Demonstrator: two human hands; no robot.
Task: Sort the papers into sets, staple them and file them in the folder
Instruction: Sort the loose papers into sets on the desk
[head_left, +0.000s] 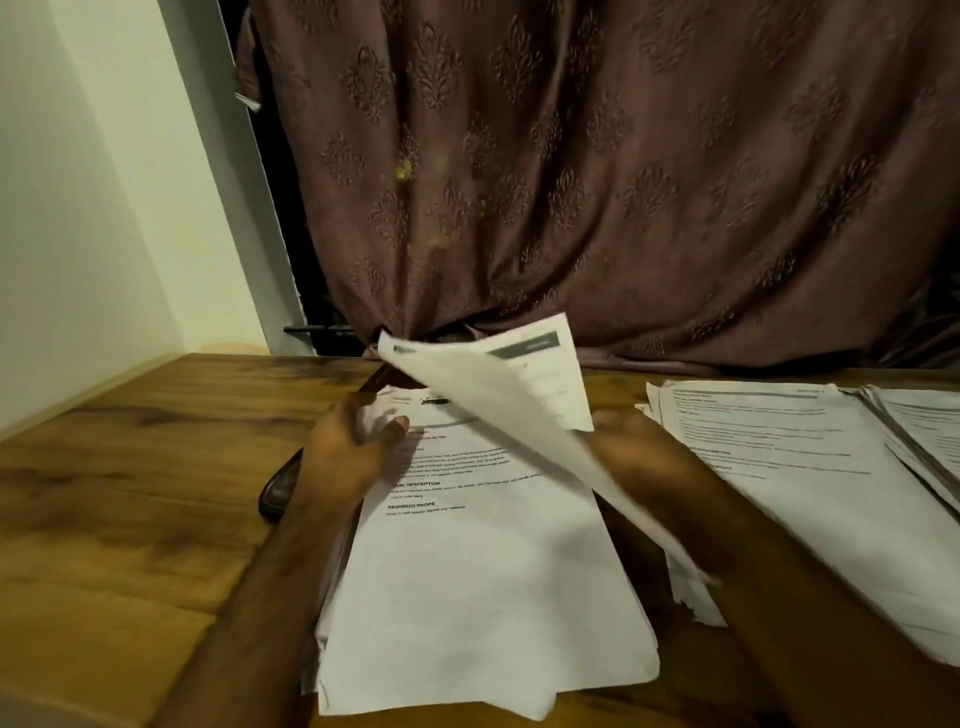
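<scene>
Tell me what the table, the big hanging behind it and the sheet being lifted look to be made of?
Table: wood or wood-look laminate, with brown grain streaks and a slight sheen. Hanging curtain: brown woven fabric, matte, falling in folds, with a raised leaf-like pattern. Lifted sheet: thin white printed paper, curling as the right hand holds it.

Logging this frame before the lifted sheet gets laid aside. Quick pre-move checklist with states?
1. Right hand grips the lifted sheet: ok.
2. Left hand steadies the centre stack: ok, thumb rests on the top page.
3. Lifted sheet is a single page: cannot tell, blurred.
4. Right-side piles ready as drop spot: ok.
5. Stapler located: cannot tell; a dark object lies beside the left wrist.
</scene>
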